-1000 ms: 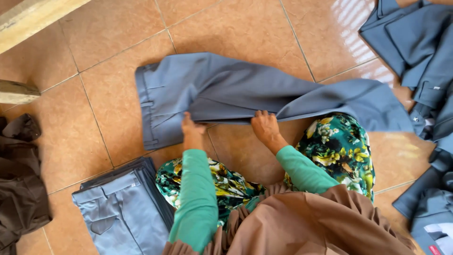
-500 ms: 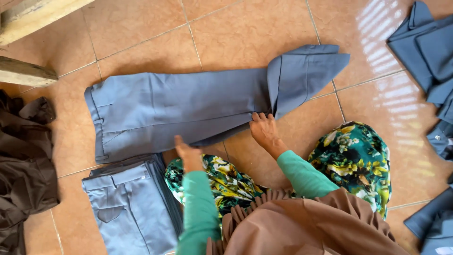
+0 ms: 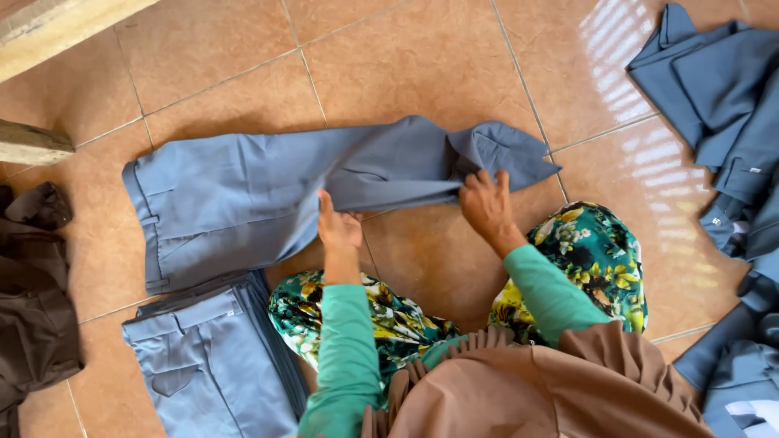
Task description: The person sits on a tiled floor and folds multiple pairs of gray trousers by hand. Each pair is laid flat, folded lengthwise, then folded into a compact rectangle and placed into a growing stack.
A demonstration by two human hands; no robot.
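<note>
Both hands work the grey trousers [image 3: 268, 195] spread flat on the tiled floor [image 3: 406, 57].
Left hand [image 3: 339, 227] presses flat and spread, right hand [image 3: 485, 203] pinches the folded-back leg end; I judge the slick cloth may slide and skew the fold.

At seven o'clock we see a stack of folded grey-blue trousers [image 3: 207, 365]; at nine, dark brown garments [image 3: 32, 300]; at three, a heap of blue-grey clothing [image 3: 722, 97]; wooden beams [image 3: 49, 24] at eleven, on the terracotta tiled floor [image 3: 406, 57].
</note>
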